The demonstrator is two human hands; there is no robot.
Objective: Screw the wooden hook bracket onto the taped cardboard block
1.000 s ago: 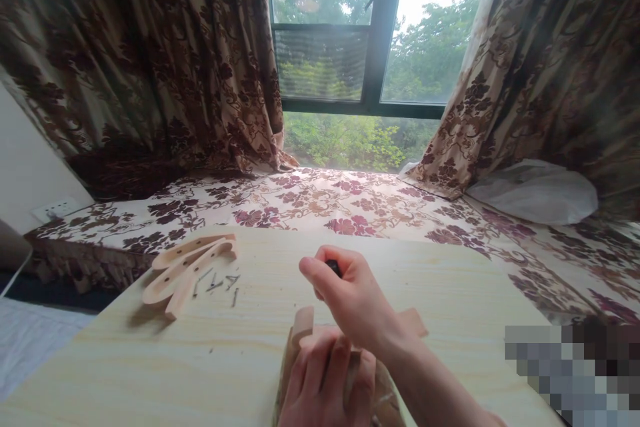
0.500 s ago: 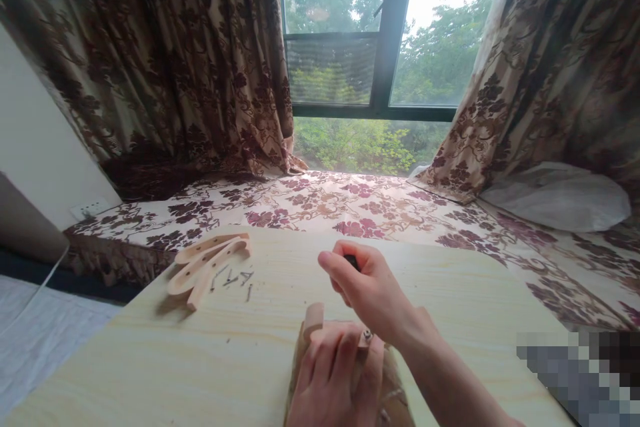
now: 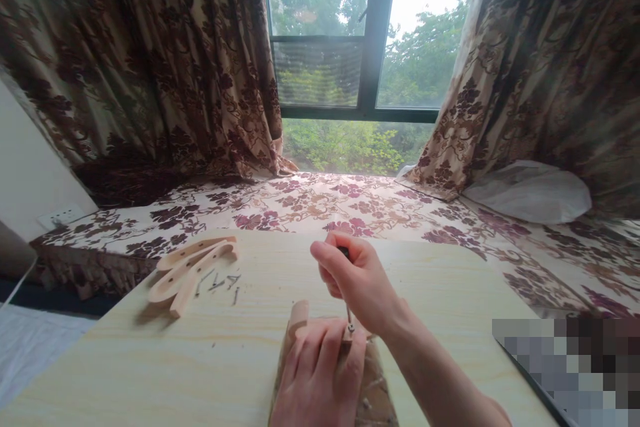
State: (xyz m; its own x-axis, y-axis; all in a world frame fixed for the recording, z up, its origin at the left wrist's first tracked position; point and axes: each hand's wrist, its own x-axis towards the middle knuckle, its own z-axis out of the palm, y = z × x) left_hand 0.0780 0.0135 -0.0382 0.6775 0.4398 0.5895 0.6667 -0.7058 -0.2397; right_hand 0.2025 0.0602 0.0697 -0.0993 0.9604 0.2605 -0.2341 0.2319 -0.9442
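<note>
My right hand is closed around a screwdriver. The top of its black handle shows above the fist, and its thin metal shaft points down. At the shaft's lower end a screw stands in a light wooden piece. My left hand lies over that piece, fingers together and bent across it, holding it down on a brown block that looks wrapped in tape. Much of the piece is hidden under the fingers.
Curved wooden pieces with holes lie at the left of the pale table. Several loose screws are beside them. Behind the table is a flower-patterned window seat, with a white plastic bag on its right.
The screwdriver's shaft now shows between my right fist and the screw; before it was hidden. My left hand stays on the wooden piece. The whole view has shifted slightly.
</note>
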